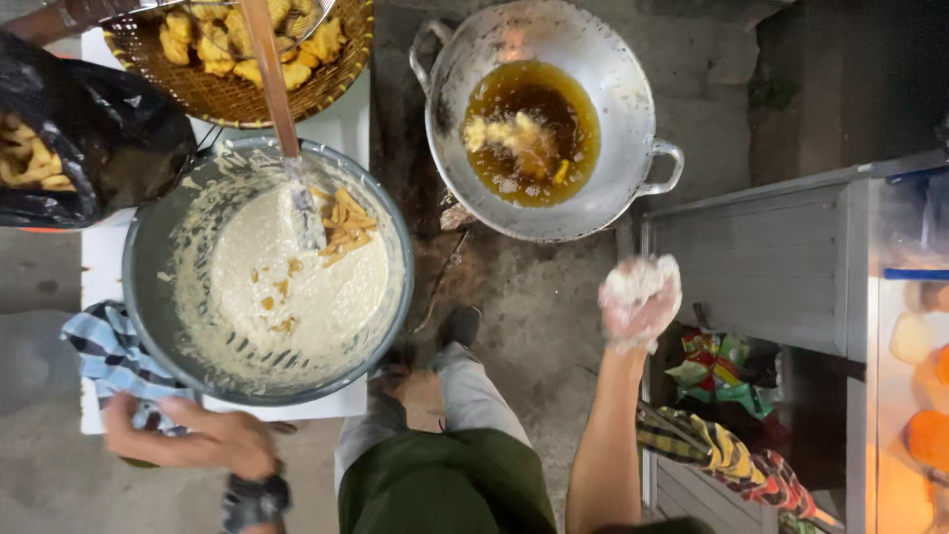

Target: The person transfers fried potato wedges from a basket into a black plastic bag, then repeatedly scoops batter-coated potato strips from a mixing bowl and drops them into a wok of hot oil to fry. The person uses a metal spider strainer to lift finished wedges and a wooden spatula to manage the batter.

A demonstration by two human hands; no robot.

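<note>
The left hand [203,435] lies with fingers stretched out flat on the white tabletop [341,133], its fingertips pressing on a blue-and-white checked cloth [111,351] that is tucked against the near rim of a large grey batter bowl [148,247]. It grips nothing. The bowl holds pale, thick batter with a small heap of yellowish strips at its far right side, and a wooden-handled spatula [282,119] stands tilted in the batter beside them.

The right hand [640,300] is raised in the air well to the right of the bowl, fingers curled loosely and coated in white batter; whether it closes on anything under that coating cannot be told. It hovers below and just right of a metal wok [613,69] with two handles, which sits on the ground and holds dark oil with pale pieces frying in it.

Beyond the bowl, a woven basket [232,94] holds golden fried pieces, and a black plastic bag [109,138] with pale strips inside lies at the left. A grey cabinet [771,257] stands to the right of the raised hand.
</note>
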